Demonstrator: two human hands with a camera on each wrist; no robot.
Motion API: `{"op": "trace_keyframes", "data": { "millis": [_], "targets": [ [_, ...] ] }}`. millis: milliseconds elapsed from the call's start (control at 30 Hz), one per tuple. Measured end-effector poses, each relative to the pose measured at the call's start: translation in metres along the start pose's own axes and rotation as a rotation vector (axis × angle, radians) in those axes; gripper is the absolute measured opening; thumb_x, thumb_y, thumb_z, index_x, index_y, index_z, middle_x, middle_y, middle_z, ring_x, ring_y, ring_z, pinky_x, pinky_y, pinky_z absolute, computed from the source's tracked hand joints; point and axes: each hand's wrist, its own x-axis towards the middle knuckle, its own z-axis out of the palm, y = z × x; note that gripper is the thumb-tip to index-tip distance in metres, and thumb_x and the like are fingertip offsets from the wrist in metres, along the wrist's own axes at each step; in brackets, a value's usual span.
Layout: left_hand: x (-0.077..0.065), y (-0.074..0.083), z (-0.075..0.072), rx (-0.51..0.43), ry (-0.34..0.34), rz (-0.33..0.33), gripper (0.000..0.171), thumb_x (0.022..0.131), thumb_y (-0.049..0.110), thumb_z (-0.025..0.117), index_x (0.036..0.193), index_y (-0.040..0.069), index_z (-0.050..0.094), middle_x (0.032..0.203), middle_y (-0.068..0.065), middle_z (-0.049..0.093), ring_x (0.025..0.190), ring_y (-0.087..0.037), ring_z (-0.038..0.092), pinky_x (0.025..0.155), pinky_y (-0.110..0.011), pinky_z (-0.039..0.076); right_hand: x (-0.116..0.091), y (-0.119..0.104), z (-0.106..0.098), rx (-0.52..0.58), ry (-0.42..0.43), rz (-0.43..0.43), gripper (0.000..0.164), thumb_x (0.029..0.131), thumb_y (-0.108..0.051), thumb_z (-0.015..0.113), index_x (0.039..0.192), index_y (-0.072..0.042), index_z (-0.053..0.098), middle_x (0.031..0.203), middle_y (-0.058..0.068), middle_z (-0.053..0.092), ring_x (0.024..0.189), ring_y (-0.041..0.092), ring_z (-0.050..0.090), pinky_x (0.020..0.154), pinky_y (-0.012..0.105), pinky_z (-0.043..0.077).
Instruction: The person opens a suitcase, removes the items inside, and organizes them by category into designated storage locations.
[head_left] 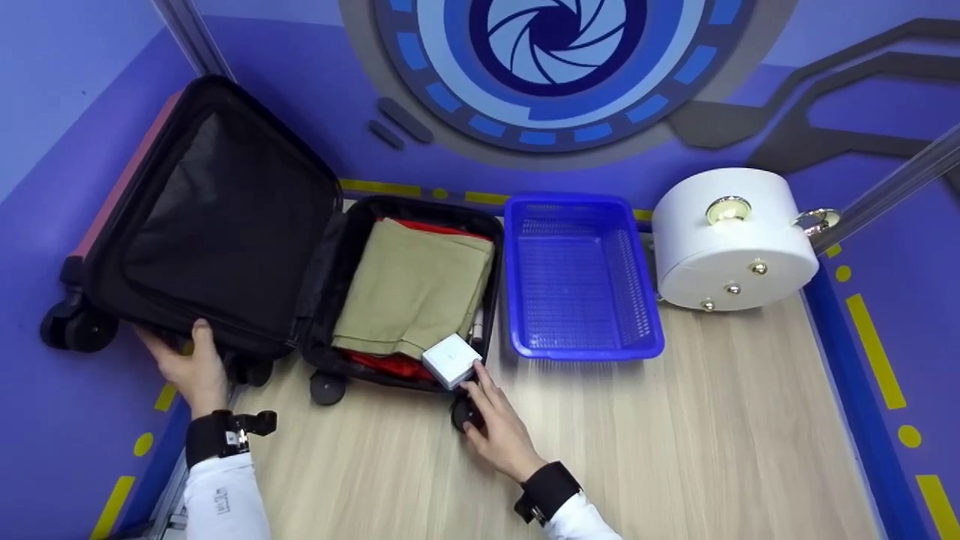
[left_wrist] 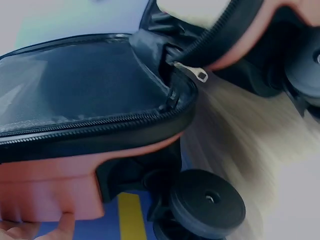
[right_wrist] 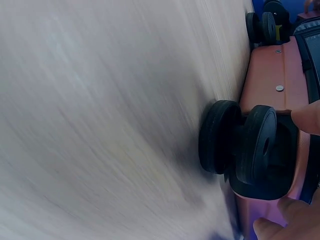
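An open suitcase with a pink shell and black lining lies at the left, its lid leaning back. My left hand holds the lid's near lower edge, thumb on the rim and fingers partly hidden behind; the left wrist view catches its fingertips at the pink shell. At the base's near right corner, my right hand rests with fairly straight fingers by the wheel. Its fingertips reach the rim beside a small white box. Folded khaki cloth fills the base, over red cloth.
Right of the suitcase stands a blue plastic basket. Farther right is a white round case with gold knobs and a ring handle. Blue-purple walls enclose the wood-grain surface.
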Motion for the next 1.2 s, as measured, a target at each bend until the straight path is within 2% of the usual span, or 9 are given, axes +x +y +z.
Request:
{"op": "trace_keyframes", "data": {
  "millis": [133, 233, 400, 467, 533, 633, 800, 967, 1200],
  "targets": [
    [-0.003, -0.007, 0.000, 0.024, 0.010, 0.043, 0.089, 0.101, 0.028, 0.062, 0.168, 0.030, 0.004, 0.174, 0.008, 0.009, 0.151, 0.003, 0.013, 0.118, -0.012, 0.009, 0.000, -0.001, -0.003, -0.007, -0.024, -0.001, 0.070, 0.087, -0.008, 0.078, 0.151, -0.011, 0.050, 0.172, 0.014, 0.020, 0.149, 0.037, 0.039, 0.117, 0.054, 0.036],
    [-0.015, -0.011, 0.005, 0.052, 0.036, 0.088, 0.087, 0.101, 0.027, 0.062, 0.169, 0.027, 0.007, 0.174, 0.004, 0.010, 0.152, 0.002, 0.011, 0.119, -0.013, 0.008, -0.002, -0.001, -0.013, -0.012, 0.006, -0.030, 0.071, 0.086, -0.008, 0.078, 0.152, -0.009, 0.051, 0.169, 0.016, 0.027, 0.147, 0.043, 0.040, 0.115, 0.059, 0.036],
    [-0.062, -0.018, 0.024, 0.047, 0.082, 0.167, 0.089, 0.096, 0.015, 0.066, 0.168, 0.019, 0.015, 0.171, -0.005, 0.017, 0.152, -0.014, 0.023, 0.123, -0.027, 0.020, -0.006, 0.015, -0.043, -0.024, 0.286, -0.098, 0.053, 0.082, 0.004, 0.074, 0.134, -0.001, 0.066, 0.145, 0.015, 0.060, 0.130, 0.042, 0.058, 0.108, 0.056, 0.045],
    [-0.086, -0.023, 0.033, 0.039, 0.073, 0.282, 0.090, 0.091, 0.007, 0.068, 0.166, 0.010, 0.019, 0.169, -0.012, 0.019, 0.151, -0.023, 0.028, 0.123, -0.034, 0.025, -0.008, 0.028, -0.059, -0.045, 0.422, -0.102, 0.048, 0.079, 0.009, 0.072, 0.125, 0.000, 0.070, 0.132, 0.015, 0.068, 0.122, 0.040, 0.062, 0.107, 0.052, 0.047],
    [-0.110, -0.030, 0.042, 0.059, 0.036, 0.428, 0.088, 0.088, 0.003, 0.069, 0.163, 0.003, 0.025, 0.167, -0.017, 0.020, 0.150, -0.031, 0.030, 0.122, -0.040, 0.029, -0.009, 0.044, -0.075, -0.093, 0.510, -0.084, 0.044, 0.080, 0.009, 0.071, 0.123, -0.001, 0.071, 0.127, 0.016, 0.069, 0.120, 0.040, 0.062, 0.109, 0.051, 0.045],
    [-0.144, -0.044, 0.056, 0.132, -0.033, 0.664, 0.081, 0.083, 0.005, 0.070, 0.156, -0.005, 0.037, 0.162, -0.026, 0.027, 0.150, -0.040, 0.030, 0.122, -0.047, 0.029, -0.012, 0.067, -0.095, -0.206, 0.548, -0.017, 0.048, 0.080, 0.006, 0.074, 0.126, -0.003, 0.070, 0.130, 0.018, 0.066, 0.125, 0.045, 0.057, 0.112, 0.059, 0.039],
    [-0.195, -0.064, 0.083, 0.287, -0.294, 0.892, 0.068, 0.082, 0.012, 0.067, 0.148, 0.000, 0.053, 0.153, -0.027, 0.044, 0.144, -0.049, 0.036, 0.119, -0.059, 0.028, -0.021, 0.092, -0.109, -0.335, 0.496, 0.089, 0.044, 0.086, -0.002, 0.077, 0.129, -0.009, 0.072, 0.136, 0.020, 0.064, 0.136, 0.049, 0.049, 0.114, 0.073, 0.025],
    [-0.228, -0.079, 0.103, 0.394, -0.542, 0.968, 0.064, 0.079, 0.007, 0.071, 0.142, 0.005, 0.061, 0.150, -0.017, 0.053, 0.140, -0.052, 0.041, 0.113, -0.067, 0.032, -0.029, 0.094, -0.103, -0.347, 0.456, 0.111, 0.054, 0.083, -0.002, 0.079, 0.136, -0.011, 0.069, 0.143, 0.020, 0.058, 0.141, 0.050, 0.042, 0.115, 0.075, 0.020],
    [-0.246, -0.089, 0.108, 0.497, -0.609, 0.956, 0.059, 0.077, 0.007, 0.072, 0.135, 0.009, 0.067, 0.147, -0.015, 0.056, 0.144, -0.046, 0.040, 0.113, -0.068, 0.030, -0.045, 0.079, -0.085, -0.374, 0.460, 0.100, 0.059, 0.081, -0.004, 0.080, 0.138, -0.014, 0.068, 0.142, 0.018, 0.058, 0.139, 0.049, 0.043, 0.113, 0.076, 0.022]
  ]
}}
